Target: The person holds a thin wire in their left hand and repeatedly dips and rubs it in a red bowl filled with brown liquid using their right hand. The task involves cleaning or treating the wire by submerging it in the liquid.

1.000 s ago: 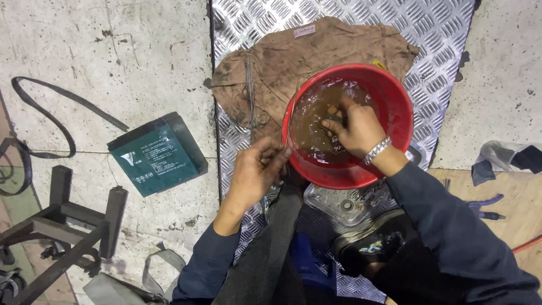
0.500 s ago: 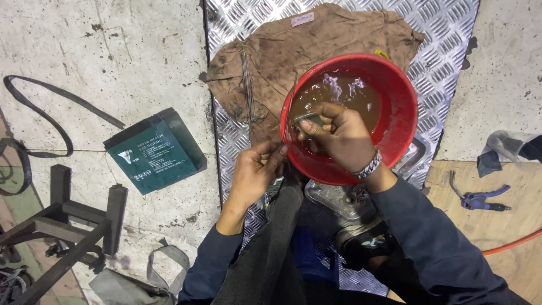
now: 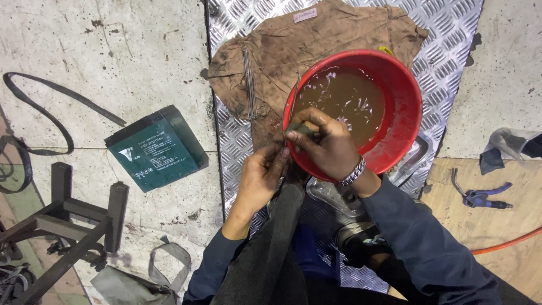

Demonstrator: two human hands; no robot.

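Red basin (image 3: 406, 113) of murky water: right hand (image 3: 330, 144) is pinching a dark pad (image 3: 300, 130), left hand (image 3: 262, 175) gripping a thin rod (image 3: 294, 93) (scrubbing step); next probably needs rinsing.

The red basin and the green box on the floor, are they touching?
Apart. The head view shows the red basin on the brown cloth over the metal plate, while the green box lies on bare concrete well to its left.

Dark navy sleeves (image 3: 418, 237), beaded metal bracelet (image 3: 351, 173)
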